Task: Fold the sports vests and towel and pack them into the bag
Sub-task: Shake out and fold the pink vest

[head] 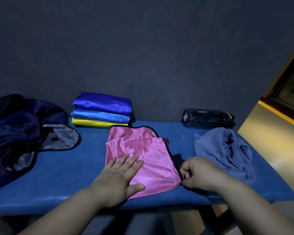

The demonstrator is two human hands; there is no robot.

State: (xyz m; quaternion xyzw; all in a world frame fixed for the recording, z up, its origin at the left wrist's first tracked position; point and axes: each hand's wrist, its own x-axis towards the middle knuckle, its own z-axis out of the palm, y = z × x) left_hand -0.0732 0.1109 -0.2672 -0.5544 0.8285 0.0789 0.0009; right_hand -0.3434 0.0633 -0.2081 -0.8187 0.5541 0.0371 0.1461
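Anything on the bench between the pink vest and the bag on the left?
Nothing visible: only bare bench lies between the pink vest and the bag. The stack of folded vests sits farther back, off that path.

Left hand (120,177) flat, palm down, on near-left part of pink vest (148,150) — fingers straight and spread, thumb out along vest's near edge. Right hand (199,173) at vest's near-right corner, fingers curled, pinching its black-trimmed edge. Both forearms bare, reaching in from near side of vest.
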